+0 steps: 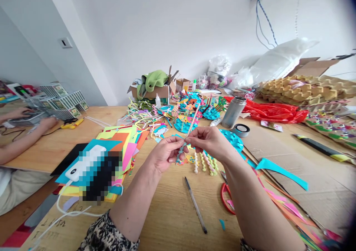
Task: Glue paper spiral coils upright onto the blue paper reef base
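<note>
In front of me my left hand (168,152) pinches a thin pale stick (194,118) that slants up and away. A light blue, bumpy pipe cleaner (180,151) lies along the stick's lower part, under my left fingers. My right hand (204,141) is closed at the same spot, its thumb and forefinger meeting the left fingertips. What exactly the right fingers grip is too small to tell. Just below the hands lie several curled pipe cleaners (210,164) in white, yellow-green and pink, next to a small orange paper fish (190,159).
A pen (195,204) and red-handled scissors (228,198) lie near me. Coloured paper (129,141) with a white power bank (87,162) is at left. Blue egg-carton pieces (233,139) and a metal flask (234,112) stand beyond. Another person's hand (48,124) is far left.
</note>
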The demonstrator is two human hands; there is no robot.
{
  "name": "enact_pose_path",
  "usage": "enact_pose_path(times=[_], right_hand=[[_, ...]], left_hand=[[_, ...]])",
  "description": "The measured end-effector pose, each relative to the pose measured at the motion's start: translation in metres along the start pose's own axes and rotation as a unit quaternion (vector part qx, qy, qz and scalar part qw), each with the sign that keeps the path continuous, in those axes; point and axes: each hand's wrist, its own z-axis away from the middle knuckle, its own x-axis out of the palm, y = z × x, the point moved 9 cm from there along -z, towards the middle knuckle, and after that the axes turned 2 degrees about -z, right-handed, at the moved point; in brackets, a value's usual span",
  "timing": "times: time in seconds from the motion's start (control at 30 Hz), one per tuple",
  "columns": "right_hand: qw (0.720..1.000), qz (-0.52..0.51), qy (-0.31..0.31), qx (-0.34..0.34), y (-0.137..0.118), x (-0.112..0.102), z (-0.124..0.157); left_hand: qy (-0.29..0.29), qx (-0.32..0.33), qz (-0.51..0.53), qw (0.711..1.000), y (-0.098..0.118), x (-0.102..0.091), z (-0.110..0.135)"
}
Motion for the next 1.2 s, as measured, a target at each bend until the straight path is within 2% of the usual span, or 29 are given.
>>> enact_pose_path(times=[0.13,0.27,0.33,0.5,0.73,0.97,1.2], right_hand=[[0.997,0.068,0.028,-0.015,-0.003,-0.003,0.002],[0.97,0.215,0.089,-0.071,-0.02,-0.008,0.01],[0.963,0.241,0.09,-0.079,-0.023,-0.007,0.011],[0.98,0.184,0.071,-0.042,-0.011,-0.008,0.005],[0.991,0.114,0.045,0.048,0.005,-0.012,0.002],[0.998,0.043,0.008,0.041,0.007,-0.01,0.0],[0.996,-0.063,-0.055,0.024,0.006,-0.001,0.001]], left_hand=[[0.016,0.017,-0.021,0.999,0.002,-0.002,-0.001],[0.052,0.048,-0.072,0.995,0.004,-0.006,-0.001],[0.066,0.075,-0.088,0.991,0.006,-0.006,-0.001],[0.082,0.144,-0.136,0.977,0.013,-0.006,-0.002],[0.109,0.155,-0.211,0.959,0.018,-0.005,0.0],[0.078,0.114,-0.214,0.967,0.013,-0.003,0.0],[0.05,0.105,-0.135,0.984,0.011,-0.003,0.0]])
